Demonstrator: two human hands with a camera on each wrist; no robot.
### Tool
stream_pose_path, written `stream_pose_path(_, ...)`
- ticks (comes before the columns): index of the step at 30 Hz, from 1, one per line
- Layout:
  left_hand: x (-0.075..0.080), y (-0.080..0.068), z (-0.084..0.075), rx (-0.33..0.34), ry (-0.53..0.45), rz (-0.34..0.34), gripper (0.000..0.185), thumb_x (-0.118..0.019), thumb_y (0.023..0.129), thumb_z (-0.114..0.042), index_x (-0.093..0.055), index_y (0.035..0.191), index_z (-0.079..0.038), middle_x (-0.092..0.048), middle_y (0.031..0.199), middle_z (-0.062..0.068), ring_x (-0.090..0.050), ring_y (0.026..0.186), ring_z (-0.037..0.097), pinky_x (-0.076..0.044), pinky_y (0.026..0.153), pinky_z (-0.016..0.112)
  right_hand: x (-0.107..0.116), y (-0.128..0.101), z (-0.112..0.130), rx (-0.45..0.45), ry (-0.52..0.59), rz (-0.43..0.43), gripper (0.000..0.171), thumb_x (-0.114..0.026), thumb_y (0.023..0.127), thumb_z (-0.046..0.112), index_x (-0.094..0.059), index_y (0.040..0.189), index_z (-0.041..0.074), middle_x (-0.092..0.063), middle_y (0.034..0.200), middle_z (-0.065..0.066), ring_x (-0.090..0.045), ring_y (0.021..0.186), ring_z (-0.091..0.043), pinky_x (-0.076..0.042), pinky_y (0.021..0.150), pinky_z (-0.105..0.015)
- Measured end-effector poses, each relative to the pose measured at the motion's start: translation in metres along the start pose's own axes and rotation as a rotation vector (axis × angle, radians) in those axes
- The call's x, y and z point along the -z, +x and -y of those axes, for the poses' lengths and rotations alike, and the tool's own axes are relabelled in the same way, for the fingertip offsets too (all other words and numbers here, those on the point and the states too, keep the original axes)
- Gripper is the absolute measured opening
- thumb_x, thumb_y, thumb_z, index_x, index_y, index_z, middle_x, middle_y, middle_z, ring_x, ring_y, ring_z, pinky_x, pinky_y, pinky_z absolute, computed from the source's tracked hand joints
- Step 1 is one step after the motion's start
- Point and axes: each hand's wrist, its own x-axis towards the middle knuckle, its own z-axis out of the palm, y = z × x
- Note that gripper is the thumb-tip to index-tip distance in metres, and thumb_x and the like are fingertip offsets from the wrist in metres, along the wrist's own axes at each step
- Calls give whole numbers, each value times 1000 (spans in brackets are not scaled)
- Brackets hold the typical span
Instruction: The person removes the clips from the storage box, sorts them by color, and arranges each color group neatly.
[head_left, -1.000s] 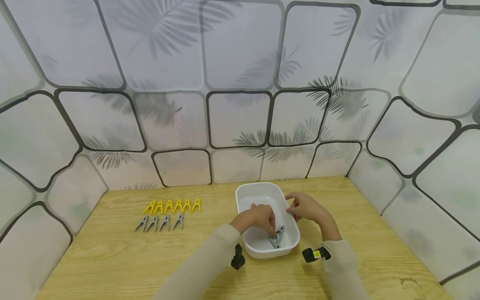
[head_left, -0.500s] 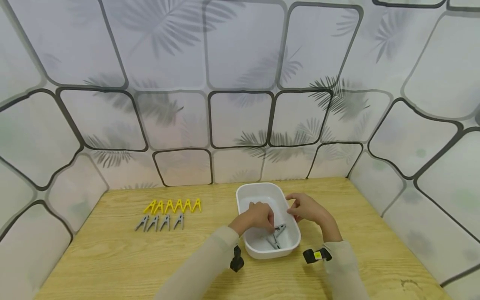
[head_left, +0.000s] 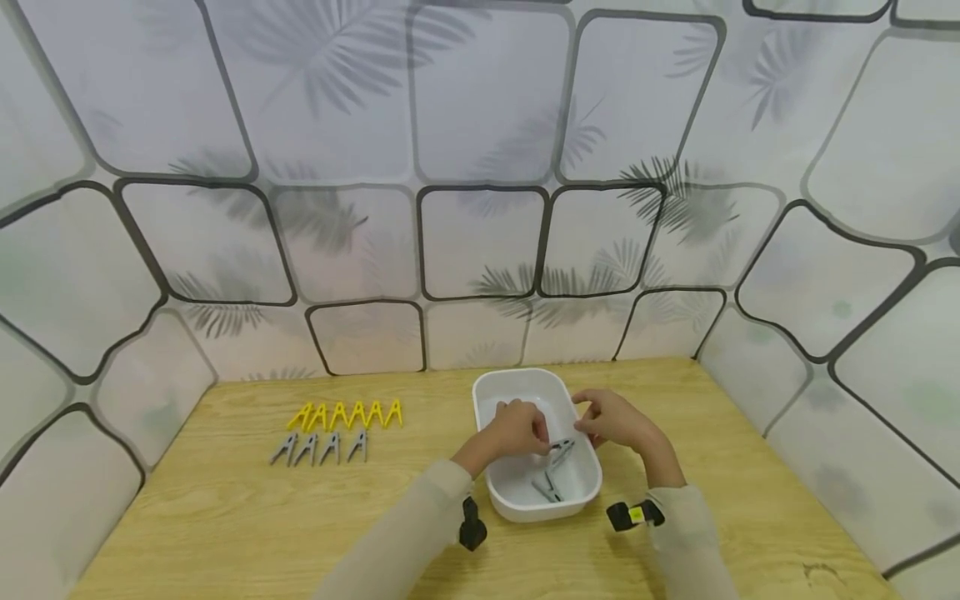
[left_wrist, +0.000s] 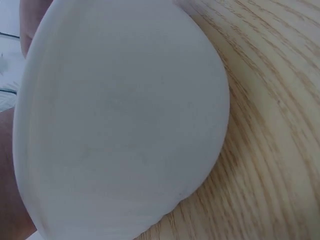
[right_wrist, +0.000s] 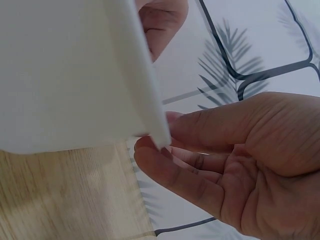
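In the head view my left hand [head_left: 517, 429] is inside the white plastic tub [head_left: 504, 510], its fingertips pinching a grey clothespin [head_left: 561, 454]. A second grey clothespin [head_left: 548, 490] lies on the tub's floor, nearer the front. My right hand [head_left: 617, 418] is at the tub's right side. The right wrist view shows the right hand [right_wrist: 240, 155] pinching the tub's rim [right_wrist: 162, 135] between thumb and fingers. The tub's outer wall [left_wrist: 130, 115] fills most of the left wrist view and hides the left fingers and what they pinch.
To the left of the tub, a row of yellow clothespins [head_left: 339, 414] lies on the wooden table [head_left: 247, 525], with a row of grey clothespins [head_left: 330, 447] in front of it. A patterned wall covering [head_left: 480, 242] encloses the table's back and sides.
My left hand has drawn one grey clothespin up and back, apart from the other, which stays on the tub's floor. The right hand keeps its hold on the rim.
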Motion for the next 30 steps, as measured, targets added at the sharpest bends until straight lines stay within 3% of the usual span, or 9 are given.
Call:
stream_pose_path(9,10,-13,7,-82,-56,-179,11,-82,80,-18,-75,73,-15,-64,76,-5,-45,76,7,-29,80,31,-4,-2,-1,1,20,-5,47,-63,96,1,-47,138,-14,-66,83,-16,-67,68,-18,-61,70,-46)
stream_pose_path(15,30,-41,17,-115,-200,-391,8,-80,80,-10,-74,74,-13,-67,78,0,-58,80,15,-39,84,37,-9,-4,-5,3,24,-2,48,-62,97,0,-47,139,-15,-66,84,-16,-67,68,-19,-61,69,-44)
stream_pose_path(17,38,-55,23,-90,-247,-472,9,-79,79,-8,-73,74,-13,-68,77,0,-62,81,19,-42,84,39,-10,-5,-7,8,18,0,48,-62,97,0,-46,140,-15,-66,84,-15,-67,68,-19,-61,69,-43)
stream_pose_path(22,62,-90,44,15,-271,-638,13,-80,78,-8,-71,72,-15,-68,78,-2,-59,82,18,-33,86,40,-8,-8,-5,16,5,1,49,-62,97,0,-45,140,-16,-65,85,-17,-67,68,-20,-61,68,-42)
stream_pose_path(26,82,-116,65,115,-264,-725,12,-80,80,-8,-70,73,-13,-70,82,2,-59,84,20,-38,87,40,-4,-6,-1,23,-19,-15,48,-62,97,1,-47,139,-14,-65,85,-16,-67,69,-21,-61,68,-42)
stream_pose_path(30,91,-142,87,232,-269,-770,10,-79,83,-8,-71,76,-9,-73,87,8,-58,87,27,-33,92,46,-4,-4,1,23,-25,-17,48,-62,97,1,-46,140,-14,-65,85,-16,-67,69,-20,-61,69,-42)
